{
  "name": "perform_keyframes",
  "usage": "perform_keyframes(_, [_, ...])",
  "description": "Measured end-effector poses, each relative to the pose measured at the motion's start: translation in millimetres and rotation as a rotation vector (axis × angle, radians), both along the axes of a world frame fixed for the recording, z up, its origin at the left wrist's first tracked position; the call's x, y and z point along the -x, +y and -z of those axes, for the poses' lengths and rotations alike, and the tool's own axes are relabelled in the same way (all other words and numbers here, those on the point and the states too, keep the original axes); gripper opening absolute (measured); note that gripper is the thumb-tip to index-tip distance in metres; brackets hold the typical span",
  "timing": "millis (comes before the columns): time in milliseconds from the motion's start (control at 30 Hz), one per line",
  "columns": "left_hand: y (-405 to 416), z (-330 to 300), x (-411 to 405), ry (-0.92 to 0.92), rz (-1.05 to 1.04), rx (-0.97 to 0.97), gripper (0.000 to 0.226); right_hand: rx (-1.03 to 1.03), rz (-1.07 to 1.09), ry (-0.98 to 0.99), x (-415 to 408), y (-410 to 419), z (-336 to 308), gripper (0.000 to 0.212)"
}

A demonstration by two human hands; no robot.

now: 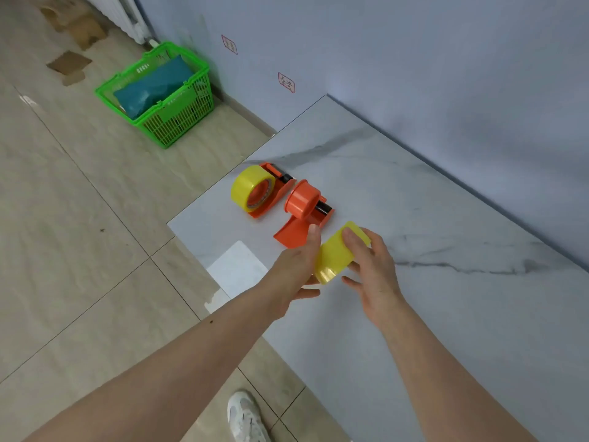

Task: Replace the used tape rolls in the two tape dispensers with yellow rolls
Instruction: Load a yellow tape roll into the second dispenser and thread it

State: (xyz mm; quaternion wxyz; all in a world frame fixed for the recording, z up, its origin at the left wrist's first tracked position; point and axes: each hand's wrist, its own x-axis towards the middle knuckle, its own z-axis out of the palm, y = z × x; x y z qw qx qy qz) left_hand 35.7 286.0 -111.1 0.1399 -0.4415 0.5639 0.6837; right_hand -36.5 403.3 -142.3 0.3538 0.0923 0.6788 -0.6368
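Note:
Two orange tape dispensers lie on the white marble table. The far dispenser carries a yellow tape roll on its hub. The near dispenser has a bare orange hub with no roll on it. Just in front of it, a second yellow roll is held between both hands. My left hand grips its left side, thumb up near the dispenser's base. My right hand has its fingers over the roll's top and right side.
A white sheet lies at the table's near left corner. A green plastic basket with a teal bag stands on the tiled floor by the wall. Cardboard scraps lie further back. A white shoe shows below.

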Motion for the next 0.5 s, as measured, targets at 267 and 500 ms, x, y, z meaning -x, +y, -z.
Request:
perform_keyframes(267, [-66, 14, 24, 0.173, -0.109, 0.367, 0.039, 0.032, 0.199, -0.106, 18, -52, 10, 0.049])
perform_keyframes(500, [-97, 29, 76, 0.168, -0.089, 0.225, 0.022, 0.01, 0.23, -0.132, 50, -80, 29, 0.052])
